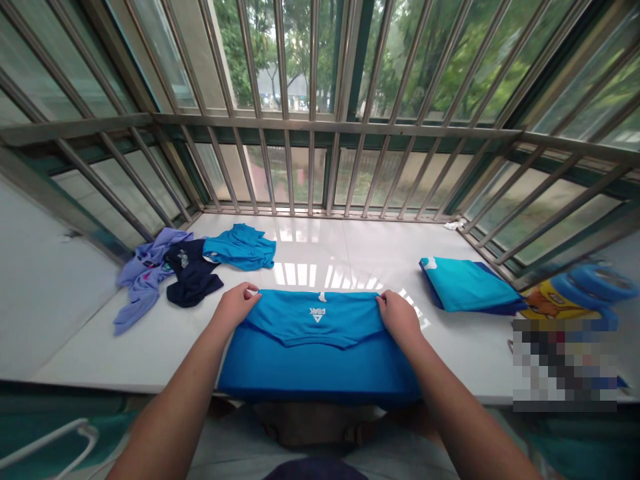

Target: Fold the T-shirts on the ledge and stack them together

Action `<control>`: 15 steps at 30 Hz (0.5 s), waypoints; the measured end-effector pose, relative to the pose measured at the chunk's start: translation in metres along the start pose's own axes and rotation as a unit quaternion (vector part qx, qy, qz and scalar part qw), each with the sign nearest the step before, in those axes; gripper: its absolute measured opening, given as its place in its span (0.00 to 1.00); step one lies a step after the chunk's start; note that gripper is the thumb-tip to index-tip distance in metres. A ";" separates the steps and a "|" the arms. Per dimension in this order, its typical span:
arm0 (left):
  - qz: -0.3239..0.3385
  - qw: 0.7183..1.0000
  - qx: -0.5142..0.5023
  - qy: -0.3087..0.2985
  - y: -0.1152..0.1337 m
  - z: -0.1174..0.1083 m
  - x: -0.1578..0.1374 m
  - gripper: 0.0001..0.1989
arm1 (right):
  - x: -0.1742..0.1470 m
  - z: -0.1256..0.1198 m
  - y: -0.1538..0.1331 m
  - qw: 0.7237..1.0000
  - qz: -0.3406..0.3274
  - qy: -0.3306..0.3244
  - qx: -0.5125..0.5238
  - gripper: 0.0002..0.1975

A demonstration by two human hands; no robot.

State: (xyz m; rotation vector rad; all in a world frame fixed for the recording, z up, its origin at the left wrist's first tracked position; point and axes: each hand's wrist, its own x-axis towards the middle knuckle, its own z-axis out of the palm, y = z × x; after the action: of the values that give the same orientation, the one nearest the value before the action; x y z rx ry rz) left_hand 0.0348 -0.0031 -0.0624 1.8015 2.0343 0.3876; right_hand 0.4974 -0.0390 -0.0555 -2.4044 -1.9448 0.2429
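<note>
A bright blue shirt (315, 363) lies in front of me on the white ledge, with its near end at the front edge. A layer bearing a white PEAK logo is folded over its far part. My left hand (241, 303) pinches the far left corner of the fold between thumb and fingers. At the far right corner my right hand (397, 312) grips the cloth the same way. The far edge runs nearly straight between both hands, with a small white mark near its middle. Any layers underneath are hidden.
Crumpled at the left lie a lavender garment (135, 297), a dark navy garment (193, 277) and another blue garment (240, 247). Folded turquoise and navy clothing (467, 283) sits at the right, beside a blue-and-yellow container (565, 293). Metal window bars (325, 125) enclose the ledge (345, 250).
</note>
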 end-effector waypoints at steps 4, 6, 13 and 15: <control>-0.030 0.998 -0.021 -0.051 -0.004 0.004 -0.004 0.14 | 0.004 0.001 0.005 1.000 0.008 -0.015 -0.002 0.13; -0.035 0.997 -0.020 -0.063 -0.004 0.005 -0.003 0.15 | 0.006 -0.001 0.005 1.000 0.000 -0.011 -0.003 0.12; 0.078 0.995 0.050 -0.038 0.004 -0.002 0.024 0.21 | 0.015 -0.007 -0.001 0.995 -0.103 0.003 -0.012 0.21; 0.116 0.990 0.047 -0.065 0.009 -0.004 0.035 0.23 | 0.020 -0.007 -0.002 0.987 -0.161 -0.026 -0.014 0.24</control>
State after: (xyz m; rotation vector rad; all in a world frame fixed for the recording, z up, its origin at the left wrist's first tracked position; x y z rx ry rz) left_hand 0.0375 0.0329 -0.0591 2.0705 1.7883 0.2355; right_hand 0.5003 -0.0186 -0.0506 -2.0731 -2.3309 0.2676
